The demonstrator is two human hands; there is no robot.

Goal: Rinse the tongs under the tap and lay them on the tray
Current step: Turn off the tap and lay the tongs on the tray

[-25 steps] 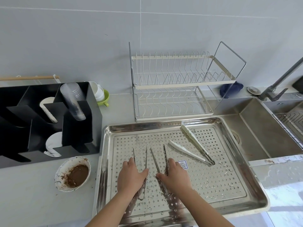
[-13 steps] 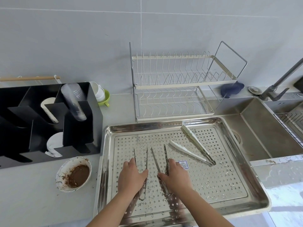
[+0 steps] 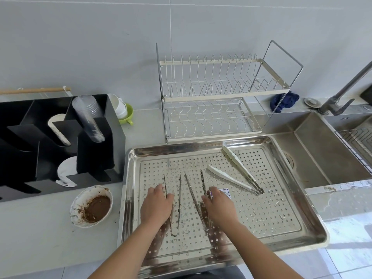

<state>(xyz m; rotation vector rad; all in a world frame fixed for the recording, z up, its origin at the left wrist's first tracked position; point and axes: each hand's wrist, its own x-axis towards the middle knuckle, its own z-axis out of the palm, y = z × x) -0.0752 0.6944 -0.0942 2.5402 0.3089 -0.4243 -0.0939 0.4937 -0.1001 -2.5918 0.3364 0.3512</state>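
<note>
A perforated steel tray point(image 3: 281, 158) lies on the counter in front of me. Two thin metal tongs rest flat in it side by side, tips pointing away. My left hand point(image 3: 157, 206) lies palm-down over the left metal tongs point(image 3: 179, 198), fingers curled on its left arm. My right hand point(image 3: 219, 208) covers the right arm of the right metal tongs point(image 3: 192, 193) the same way. A third pair, white-tipped tongs point(image 3: 237, 170), lies untouched at the tray's far right. The tap point(image 3: 342, 91) stands at the far right over the sink point(image 3: 314, 150).
A two-tier dish rack point(image 3: 211, 97) stands behind the tray. A dirty bowl with brown residue point(image 3: 91, 206) sits left of the tray, beside a black cup organiser point(image 3: 50, 143). A blue cloth point(image 3: 283, 100) lies near the tap. A wire basket point(image 3: 358, 143) sits in the right basin.
Both hands stay on the two metal tongs in the tray; nothing has visibly moved apart from a slight shift of my view.
</note>
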